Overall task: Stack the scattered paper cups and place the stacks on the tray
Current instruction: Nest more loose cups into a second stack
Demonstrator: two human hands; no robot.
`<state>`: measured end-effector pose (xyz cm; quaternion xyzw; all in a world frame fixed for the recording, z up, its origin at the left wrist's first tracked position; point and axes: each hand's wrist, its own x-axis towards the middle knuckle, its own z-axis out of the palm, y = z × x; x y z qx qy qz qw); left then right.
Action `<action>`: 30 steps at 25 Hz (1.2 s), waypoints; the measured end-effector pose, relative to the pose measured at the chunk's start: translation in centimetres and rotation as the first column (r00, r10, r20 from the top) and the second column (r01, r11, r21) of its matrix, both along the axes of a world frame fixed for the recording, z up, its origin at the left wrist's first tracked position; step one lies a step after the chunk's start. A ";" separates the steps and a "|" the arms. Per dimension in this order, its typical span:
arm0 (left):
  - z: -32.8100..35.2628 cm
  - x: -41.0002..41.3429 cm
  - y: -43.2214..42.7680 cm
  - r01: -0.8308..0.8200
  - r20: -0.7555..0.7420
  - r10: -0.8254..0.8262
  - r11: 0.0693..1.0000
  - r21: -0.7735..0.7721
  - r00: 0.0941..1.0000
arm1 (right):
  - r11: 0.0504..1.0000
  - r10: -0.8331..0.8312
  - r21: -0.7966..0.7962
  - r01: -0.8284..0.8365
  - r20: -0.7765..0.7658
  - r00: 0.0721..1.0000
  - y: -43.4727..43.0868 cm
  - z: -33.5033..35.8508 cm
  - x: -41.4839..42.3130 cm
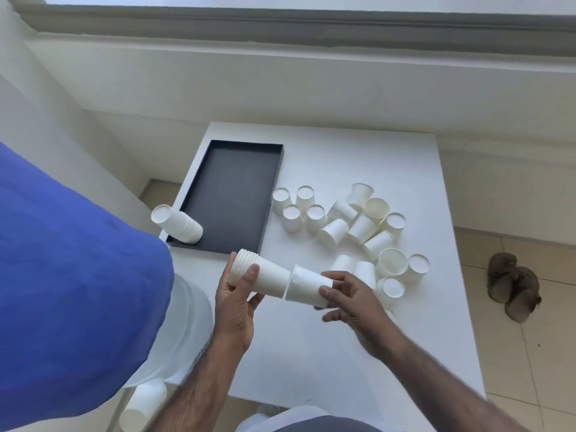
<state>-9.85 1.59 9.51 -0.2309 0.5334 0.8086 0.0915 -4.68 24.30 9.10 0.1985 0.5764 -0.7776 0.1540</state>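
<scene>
My left hand grips a stack of white paper cups held on its side, rims to the left. My right hand holds a single white cup by its base, its mouth meeting the narrow end of that stack. A black rectangular tray lies on the left part of the white table. One finished stack stands tilted, bottoms up, in the tray's near left corner. Several loose cups lie scattered right of the tray, some upright, some upside down, some on their sides.
A blue-clad person's body fills the left of the view. Another stack of cups lies low at the left, below the table's edge. A pair of brown sandals rests on the tiled floor to the right. A white wall runs behind the table.
</scene>
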 end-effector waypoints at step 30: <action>-0.6 2.1 -0.5 0.165 0.008 -0.165 0.977 -0.137 0.986 | 0.000 0.488 0.911 -0.413 0.360 0.795 4.4 -7.2 -8.6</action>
